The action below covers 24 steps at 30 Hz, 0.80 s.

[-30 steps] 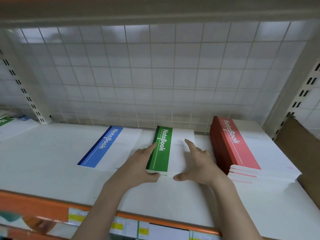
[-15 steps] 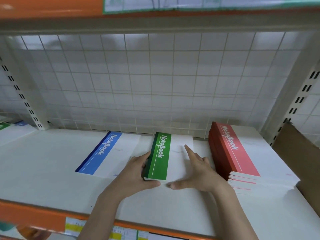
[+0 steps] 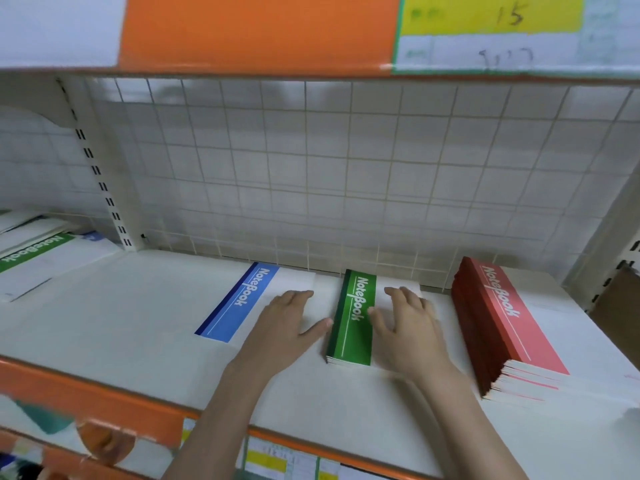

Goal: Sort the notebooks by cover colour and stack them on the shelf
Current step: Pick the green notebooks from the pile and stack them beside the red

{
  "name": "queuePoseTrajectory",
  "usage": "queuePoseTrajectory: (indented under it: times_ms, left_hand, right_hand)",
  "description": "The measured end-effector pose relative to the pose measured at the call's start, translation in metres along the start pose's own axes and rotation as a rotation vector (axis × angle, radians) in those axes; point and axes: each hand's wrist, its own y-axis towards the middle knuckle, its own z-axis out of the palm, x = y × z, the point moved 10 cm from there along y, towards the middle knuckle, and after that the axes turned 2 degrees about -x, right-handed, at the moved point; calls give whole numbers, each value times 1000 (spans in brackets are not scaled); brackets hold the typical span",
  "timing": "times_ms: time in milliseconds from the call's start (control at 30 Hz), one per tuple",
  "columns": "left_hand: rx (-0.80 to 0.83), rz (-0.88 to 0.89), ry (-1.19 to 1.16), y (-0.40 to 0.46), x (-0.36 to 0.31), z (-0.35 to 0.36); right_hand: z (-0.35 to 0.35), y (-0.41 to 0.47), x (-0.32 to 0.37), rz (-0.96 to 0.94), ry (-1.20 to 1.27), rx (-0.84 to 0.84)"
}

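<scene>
Both hands are letting go of the green stack (image 3: 353, 317), left hand (image 3: 287, 323) flat beside it, right hand (image 3: 405, 320) resting open-fingered on top, so it is sitting squared on the shelf (image 3: 121, 306) between blue notebook (image 3: 242, 299) and red stack (image 3: 502, 323).

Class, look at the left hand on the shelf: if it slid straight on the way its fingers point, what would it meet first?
The left hand points toward the back of the shelf. It would probably slide over the blue notebook's white part and first meet the wire grid behind, though depth is unclear.
</scene>
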Motion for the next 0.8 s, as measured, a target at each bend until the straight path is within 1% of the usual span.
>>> queuePoseTrajectory:
  times_ms: [133, 267, 433, 633, 800]
  left_hand:
    - [1, -41, 84, -7, 27, -25]
    - [-52, -70, 209, -22, 61, -63]
    - [-65, -163, 256, -53, 122, -114]
    - [-74, -281, 370, -100, 193, -184]
    - [-127, -390, 377, -151, 240, -232]
  right_hand:
    - [20, -2, 51, -75, -46, 80]
    - [46, -8, 113, -177, -14, 165]
    - [82, -22, 196, -326, 33, 271]
    - [119, -51, 296, -474, 86, 325]
    - [148, -87, 375, -607, 151, 380]
